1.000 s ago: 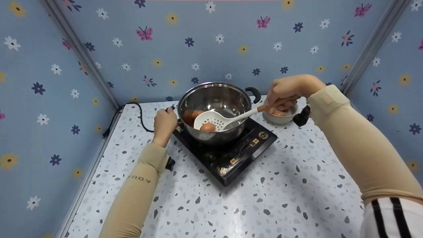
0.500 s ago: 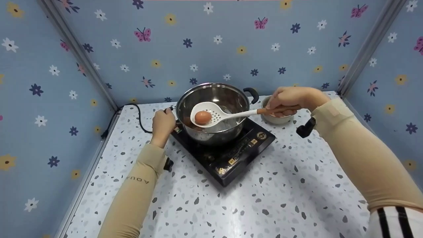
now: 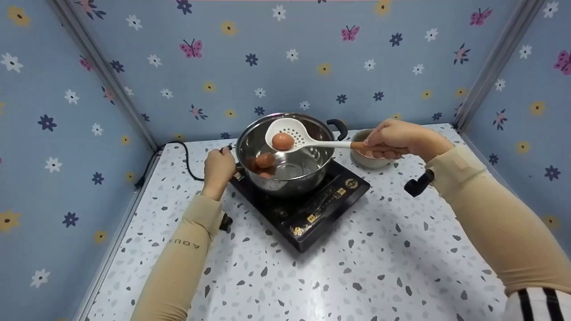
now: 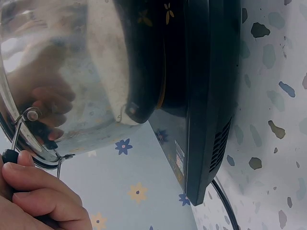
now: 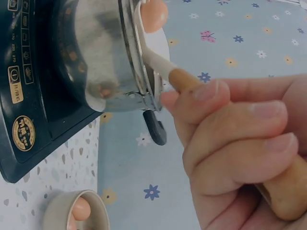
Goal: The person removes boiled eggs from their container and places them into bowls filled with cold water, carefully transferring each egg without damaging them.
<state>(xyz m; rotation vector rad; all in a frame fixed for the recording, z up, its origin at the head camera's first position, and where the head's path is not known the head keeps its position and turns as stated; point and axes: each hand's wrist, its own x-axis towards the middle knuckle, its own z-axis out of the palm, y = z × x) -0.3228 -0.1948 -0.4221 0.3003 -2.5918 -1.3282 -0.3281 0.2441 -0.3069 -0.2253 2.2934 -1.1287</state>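
Observation:
My right hand (image 3: 392, 139) grips the wooden handle of a white slotted spoon (image 3: 299, 133). In its perforated bowl lies one brown egg (image 3: 283, 141), raised over the mouth of a steel pot (image 3: 294, 171). More brown eggs (image 3: 265, 160) sit low in the pot at its left side. My left hand (image 3: 219, 169) holds the pot's left handle; in the left wrist view, fingers (image 4: 48, 201) curl round that black handle (image 4: 9, 155). Below and beyond my right hand stands a pale bowl (image 3: 370, 161) with several eggs in it, partly hidden by the hand.
The pot stands on a black induction cooker (image 3: 308, 218), set at an angle on the speckled table (image 3: 379, 267). A black cord (image 3: 189, 160) runs off behind the left hand. The pot's other black handle (image 3: 341, 129) sticks out toward the bowl. Flowered walls (image 3: 285, 58) enclose the table.
The slotted spoon has risen out of the pot with one egg in it and moved up toward the back rim. The left hand has kept its hold on the pot's handle.

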